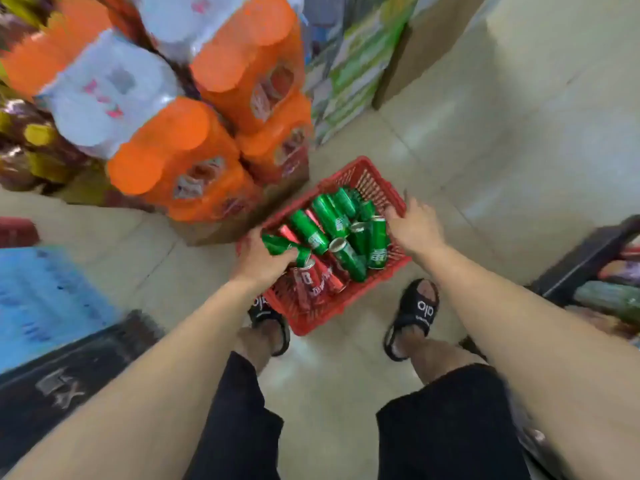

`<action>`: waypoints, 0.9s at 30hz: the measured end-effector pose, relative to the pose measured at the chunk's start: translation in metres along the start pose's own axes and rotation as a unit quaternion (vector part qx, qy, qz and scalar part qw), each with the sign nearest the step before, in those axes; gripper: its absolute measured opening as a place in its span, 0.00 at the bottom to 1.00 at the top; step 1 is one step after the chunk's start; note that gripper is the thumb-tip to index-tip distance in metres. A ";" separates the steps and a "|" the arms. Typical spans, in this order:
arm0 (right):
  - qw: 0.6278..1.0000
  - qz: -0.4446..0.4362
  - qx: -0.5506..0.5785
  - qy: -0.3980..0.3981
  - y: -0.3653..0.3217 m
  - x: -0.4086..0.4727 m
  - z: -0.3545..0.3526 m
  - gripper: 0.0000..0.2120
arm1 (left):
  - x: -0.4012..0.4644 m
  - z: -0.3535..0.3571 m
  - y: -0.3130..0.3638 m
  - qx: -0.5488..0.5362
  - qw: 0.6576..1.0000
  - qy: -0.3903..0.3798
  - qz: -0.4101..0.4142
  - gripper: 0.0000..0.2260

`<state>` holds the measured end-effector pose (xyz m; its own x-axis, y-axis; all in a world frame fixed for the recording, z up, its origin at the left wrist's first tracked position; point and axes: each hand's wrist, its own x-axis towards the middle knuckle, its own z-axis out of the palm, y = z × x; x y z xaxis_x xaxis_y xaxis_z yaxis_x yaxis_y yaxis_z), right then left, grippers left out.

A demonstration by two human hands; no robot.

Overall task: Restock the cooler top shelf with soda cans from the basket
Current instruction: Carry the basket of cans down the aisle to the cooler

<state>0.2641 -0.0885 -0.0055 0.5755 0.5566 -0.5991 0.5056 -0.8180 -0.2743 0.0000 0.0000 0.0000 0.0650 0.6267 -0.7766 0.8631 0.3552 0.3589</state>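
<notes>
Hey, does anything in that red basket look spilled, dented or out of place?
Nothing looks spilled or damaged. The green cans and red cans lie jumbled on their sides in the red basket, none upright. The left hand grips one green can; blur hides small dents.

the scene is lit evenly and rather brightly, with soft light and no hard shadows. the pale tiled floor (485, 133) shows a mild whitish glare at the upper right. strong motion blur smears the orange shrink-wrapped bottle packs (214, 109) and the blue pack (45, 299) at the left edge. the green soda cans (332, 233) in the red plastic basket (374, 174) are sharper, yet their print is still soft. the wide lens bends the forearms and stretches things at the edges.
</notes>
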 end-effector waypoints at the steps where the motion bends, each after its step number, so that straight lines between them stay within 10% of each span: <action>1: 1.000 -0.018 0.008 0.004 0.007 0.014 0.011 0.27 | 0.013 0.012 -0.013 -0.042 0.999 0.023 -0.018 0.41; 17: 0.995 0.018 0.083 -0.060 0.069 0.189 0.111 0.22 | 0.163 0.144 -0.197 -0.229 0.929 0.135 -0.258 0.43; 22: 0.993 0.044 0.062 -0.089 0.067 0.208 0.112 0.19 | 0.148 0.129 -0.166 -0.291 0.912 0.103 -0.268 0.16; 27: 0.996 0.045 0.005 -0.074 0.065 0.213 0.115 0.14 | 0.156 0.132 -0.179 -0.268 0.921 0.110 -0.262 0.15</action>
<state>0.3456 -0.0392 -0.2378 0.5173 0.4536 -0.7257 0.4496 -0.8656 -0.2206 -0.0781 -0.0571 -0.2536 -0.4433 0.3761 -0.8136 0.3726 0.9029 0.2143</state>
